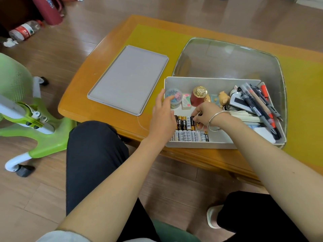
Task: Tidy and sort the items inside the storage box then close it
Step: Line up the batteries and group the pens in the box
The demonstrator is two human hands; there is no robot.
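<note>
An open white storage box point(209, 144) sits at the table's near edge. Inside, batteries point(189, 131) lie in two rows at the front left. My right hand point(207, 113), with a bracelet on the wrist, pinches a black-and-gold battery point(192, 122) at the right end of the upper row. My left hand point(161, 119) rests on the box's left wall with fingers relaxed, next to a round tub of coloured clips point(172, 99). Further in lie an eraser point(186, 102), a red-and-gold seal point(199, 96), small figurines point(223, 99) and several pens point(258, 105). The box's grey lid point(128, 78) lies flat to the left.
A clear glass tray point(227, 58) lies under and behind the box on a yellow mat point(157, 38). A green chair base point(26, 116) stands at the left. A plastic bottle point(25, 31) and a red flask point(49, 9) are on the floor beyond.
</note>
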